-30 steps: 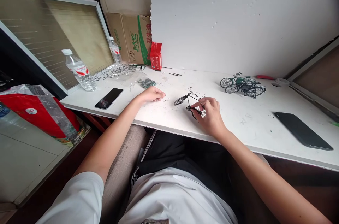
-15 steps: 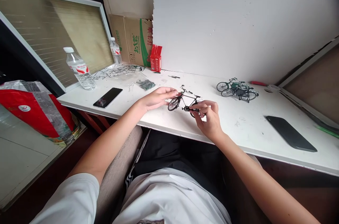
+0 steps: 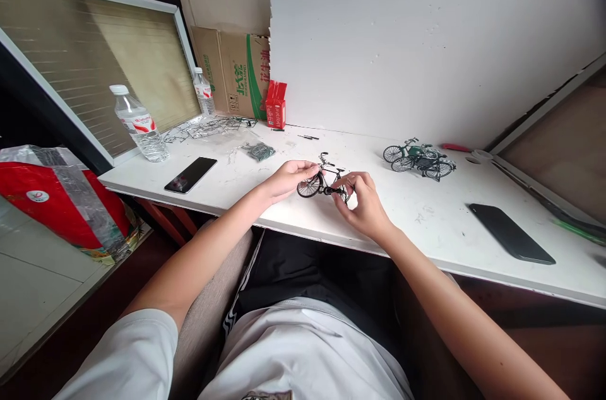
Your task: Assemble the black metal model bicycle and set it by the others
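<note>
A small black model bicycle (image 3: 326,180) is held upright near the front edge of the white table, its handlebar to the left and its saddle to the right. My left hand (image 3: 290,179) grips it at the front, thumb and fingers pinched by the fork and head of the frame. My right hand (image 3: 358,198) has thumb and fingers closed around the crank and rear wheel area, covering part of that wheel. Whether a small loose part sits between the right fingertips cannot be made out.
Finished model bicycles (image 3: 419,159) stand at the back right, near a red-handled tool (image 3: 455,147). Phones lie at left (image 3: 191,174) and right (image 3: 511,233). A bag of parts (image 3: 258,151), frames of thin parts (image 3: 218,127), water bottles (image 3: 142,129) and a red box (image 3: 276,106) sit at back left.
My right fingers have shifted left along the bicycle toward the crank. My left hand is slightly nearer the front wheel and fork. The whole view has shifted a little.
</note>
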